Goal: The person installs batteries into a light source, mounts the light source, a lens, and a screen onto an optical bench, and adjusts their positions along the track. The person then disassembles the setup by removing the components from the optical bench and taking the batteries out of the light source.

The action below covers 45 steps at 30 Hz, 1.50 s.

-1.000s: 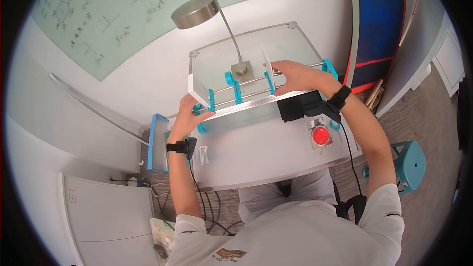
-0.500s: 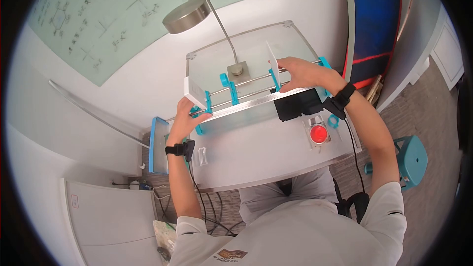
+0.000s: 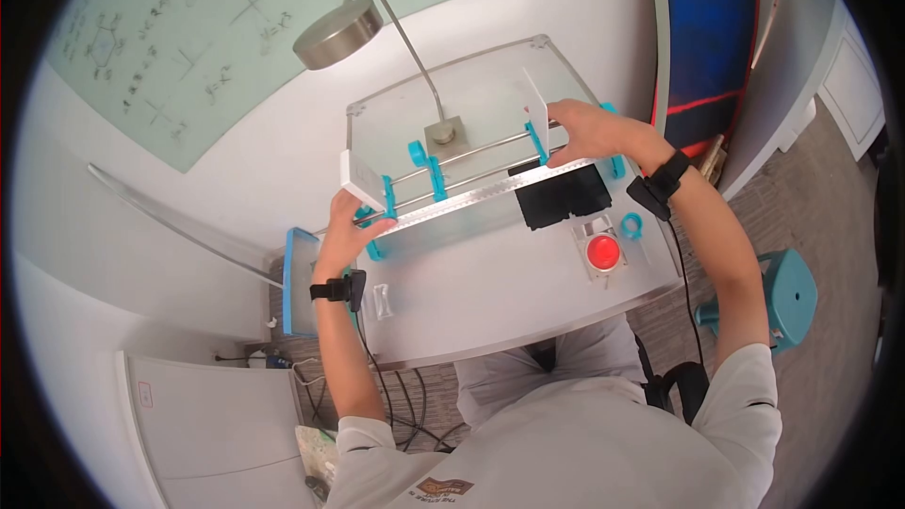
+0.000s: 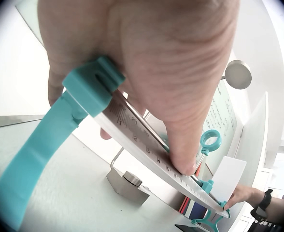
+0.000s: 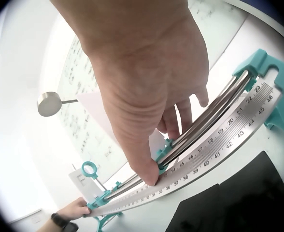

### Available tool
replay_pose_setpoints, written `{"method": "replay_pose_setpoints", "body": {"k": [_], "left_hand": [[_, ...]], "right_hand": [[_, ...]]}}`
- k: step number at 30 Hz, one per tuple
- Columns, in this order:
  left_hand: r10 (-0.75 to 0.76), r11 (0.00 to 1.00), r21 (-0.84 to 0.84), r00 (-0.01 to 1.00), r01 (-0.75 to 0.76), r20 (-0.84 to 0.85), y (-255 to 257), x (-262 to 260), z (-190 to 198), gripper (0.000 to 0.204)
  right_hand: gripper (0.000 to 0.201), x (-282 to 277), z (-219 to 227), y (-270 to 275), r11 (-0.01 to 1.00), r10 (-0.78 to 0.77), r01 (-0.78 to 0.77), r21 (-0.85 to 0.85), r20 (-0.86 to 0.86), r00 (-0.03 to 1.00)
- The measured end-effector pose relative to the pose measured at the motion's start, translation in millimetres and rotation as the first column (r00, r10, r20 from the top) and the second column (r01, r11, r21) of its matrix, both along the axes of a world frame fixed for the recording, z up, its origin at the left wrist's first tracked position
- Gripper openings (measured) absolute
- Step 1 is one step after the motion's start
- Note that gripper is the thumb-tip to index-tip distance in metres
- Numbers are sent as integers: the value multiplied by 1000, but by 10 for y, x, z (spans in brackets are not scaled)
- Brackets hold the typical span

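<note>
ideally, the left hand [image 3: 345,238] gripping the optical bench [image 3: 471,197] should brace it while the right hand [image 3: 592,130], pinching the slider [image 3: 536,143] under the white screen [image 3: 538,111], guides it evenly, lens ring [image 3: 418,153] between them.

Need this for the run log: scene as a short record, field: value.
left hand: grips the rails near their left end
right hand: thumb and fingers on the card holder
along the rails, left to right: white box, teal ring holder, white card
ruler: along the rails' near side
behind the rails: lamp
nearer the person: black item, red disc
</note>
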<state>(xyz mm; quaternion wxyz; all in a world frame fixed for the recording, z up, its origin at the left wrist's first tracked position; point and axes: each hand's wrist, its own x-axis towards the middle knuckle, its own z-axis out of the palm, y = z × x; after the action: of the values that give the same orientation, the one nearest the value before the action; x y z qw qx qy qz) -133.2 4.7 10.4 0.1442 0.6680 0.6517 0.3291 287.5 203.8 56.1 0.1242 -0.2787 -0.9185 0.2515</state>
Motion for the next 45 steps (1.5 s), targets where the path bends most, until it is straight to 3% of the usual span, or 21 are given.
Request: {"method": "replay_pose_setpoints", "body": {"k": [14,17,22,29,31,37,39,45], "left_hand": [[-1,1000,14,1000,1,-19,-23,33,48,54],[3,1000,8,1000,-3,-14,-13,7,11,55],[16,999,-31,999,-15,48,-30,43,49,56],[20,999,-33,1000,-20,-18,-26,5,33,58],[29,999,-37,1000,-29,0,-32,38,60,60],[24,998,-55,999,-22,34,-45,62,99,66],[-2,999,-36,998,0,-56,-37,33,84,68],[17,1000,-5,999,-17,-49,-29,-5,12,66]], "right_hand": [[73,249,164,-21,997,-69,70,-21,83,994],[66,297,106,22,993,-110,108,39,67,992],[69,316,93,50,997,-80,79,22,44,996],[74,293,184,-3,995,-67,72,-67,72,995],[79,319,93,47,997,-57,56,-53,-23,998],[86,327,106,53,995,-79,80,-67,26,997],[87,327,88,73,994,-80,83,-76,36,996],[88,315,100,56,994,-83,86,-70,49,995]]}}
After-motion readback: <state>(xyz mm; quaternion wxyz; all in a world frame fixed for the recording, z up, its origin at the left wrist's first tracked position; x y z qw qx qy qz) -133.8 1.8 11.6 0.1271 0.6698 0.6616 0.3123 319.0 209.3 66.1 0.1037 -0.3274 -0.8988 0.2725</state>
